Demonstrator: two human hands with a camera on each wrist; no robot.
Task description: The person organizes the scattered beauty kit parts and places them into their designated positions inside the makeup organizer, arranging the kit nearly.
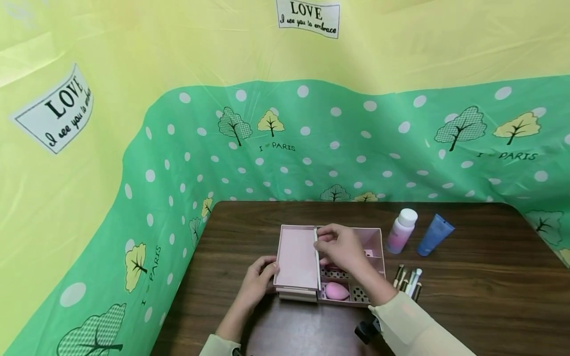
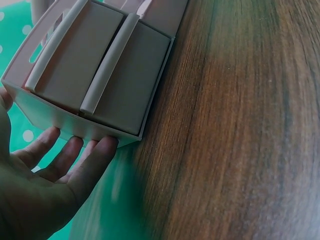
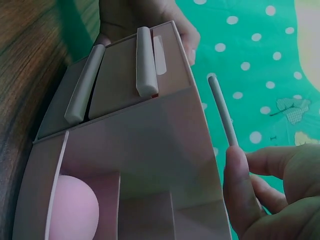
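Observation:
A pink organizer box [image 1: 297, 257] stands on the table, with two drawers [image 2: 80, 55] at its left part and compartments at its right. My left hand [image 1: 259, 279] rests its fingertips against the box's left side, fingers spread along the wall in the left wrist view. Between thumb and fingers, my right hand [image 1: 343, 247] pinches a thin pale strip [image 3: 221, 107], seen edge-on. From the head it lies along the right edge of the drawer part's top; its kind cannot be told. A pink makeup sponge [image 1: 337, 291] sits in a front compartment.
Right of the box are a pink-and-white bottle [image 1: 401, 232] with a white cap and a blue squeeze tube [image 1: 435, 236]. Several slim brush-like or pen-like sticks [image 1: 408, 282] stand near my right forearm. A green and yellow curtain [image 1: 267, 168] hangs behind the wooden table [image 1: 481, 277].

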